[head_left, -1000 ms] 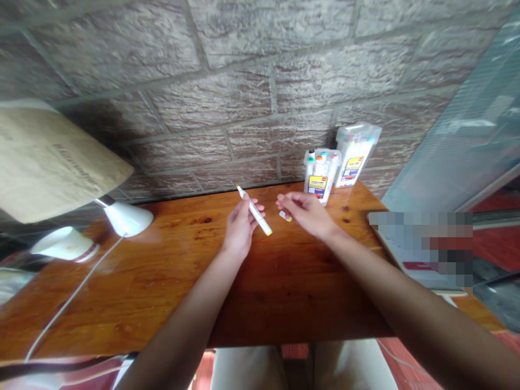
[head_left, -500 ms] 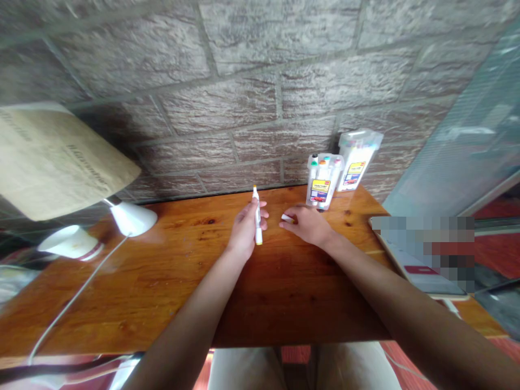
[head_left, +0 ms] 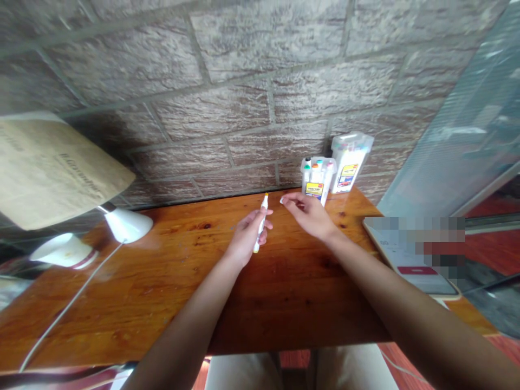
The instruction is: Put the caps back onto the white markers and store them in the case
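Note:
My left hand [head_left: 248, 234] is closed round a white marker [head_left: 261, 226], held tilted above the wooden table. The marker's bare orange-yellow tip points away from me, and its near end has a yellow band. To its right, my right hand [head_left: 307, 212] pinches a small white marker cap [head_left: 282, 200], partly hidden by the fingers. The two hands are apart. Just behind my right hand stands a clear case of markers [head_left: 314, 189] with a yellow label. A second marker case [head_left: 347, 172] stands farther back, its lid on.
A lamp with a brown paper shade [head_left: 60, 168] stands on a white base [head_left: 129, 225] at left, its cord crossing the table [head_left: 162, 292]. A white paper cup [head_left: 67, 251] sits beside it. At right lies a tablet [head_left: 406, 260]. A brick wall [head_left: 227, 108] rises behind.
My right hand has lifted and tilted with the cap, nearer the front marker case. The marker in my left hand now leans more, its tip to the right. The view has shifted slightly.

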